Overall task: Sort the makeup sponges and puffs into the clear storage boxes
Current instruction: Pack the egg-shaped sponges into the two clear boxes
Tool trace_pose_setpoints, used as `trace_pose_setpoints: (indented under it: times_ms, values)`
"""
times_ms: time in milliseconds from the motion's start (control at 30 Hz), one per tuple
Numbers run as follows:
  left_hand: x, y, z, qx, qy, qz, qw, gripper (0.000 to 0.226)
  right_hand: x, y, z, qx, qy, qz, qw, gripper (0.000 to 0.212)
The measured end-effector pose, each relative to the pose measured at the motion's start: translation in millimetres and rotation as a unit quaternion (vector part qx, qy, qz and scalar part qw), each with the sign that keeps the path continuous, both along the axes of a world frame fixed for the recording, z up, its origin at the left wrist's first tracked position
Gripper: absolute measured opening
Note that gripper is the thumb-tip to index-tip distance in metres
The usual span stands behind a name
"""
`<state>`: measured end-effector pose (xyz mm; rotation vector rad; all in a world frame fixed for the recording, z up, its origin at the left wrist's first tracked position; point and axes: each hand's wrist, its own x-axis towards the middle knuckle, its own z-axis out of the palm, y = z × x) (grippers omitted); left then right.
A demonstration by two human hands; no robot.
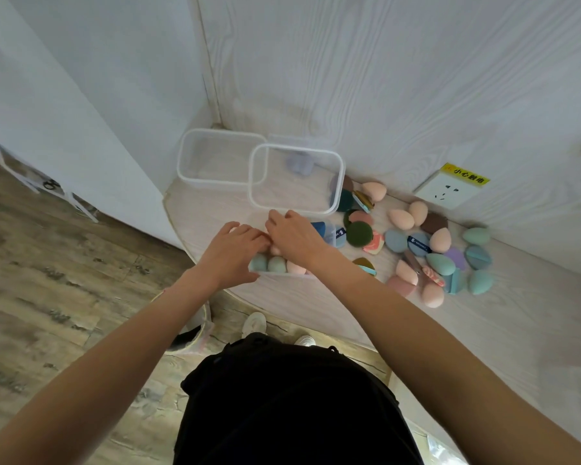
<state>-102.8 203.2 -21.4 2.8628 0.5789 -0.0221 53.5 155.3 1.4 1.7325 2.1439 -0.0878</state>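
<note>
A clear box (331,230) stands at the table's front edge and holds teal sponges (267,264), a pink sponge (296,268) and a blue puff (319,227). My left hand (235,251) grips its near left corner, thumb along the front wall. My right hand (296,239) reaches into the same box with its fingers closed around a peach sponge (275,250), most of which is hidden. Behind stand two more clear boxes: an empty one (185,162) in the corner, and one (341,182) holding a lilac sponge (299,164). Loose sponges and puffs (440,260) lie to the right.
Walls close the table at the back and left, meeting in a corner behind the boxes. A wall socket (445,193) with a yellow label sits low on the right wall. The table's rounded edge (282,302) runs in front of me. A bin (197,330) stands on the floor below.
</note>
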Motion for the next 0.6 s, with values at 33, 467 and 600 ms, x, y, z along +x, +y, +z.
trace_pose_setpoints:
  times_ms: [33,467,600]
  values:
    - [0,0,1,-0.004,-0.001,0.005,1.000,0.045,1,0,-5,-0.018,0.014,0.000,1.000,0.018]
    - [3,-1,0,-0.046,0.027,0.014,0.999,0.043,-8,-15,-9,0.126,0.023,-0.047,0.991,0.012]
    - [3,-4,5,-0.031,0.044,0.024,0.998,0.041,-10,-16,-15,0.111,-0.006,-0.059,0.992,0.014]
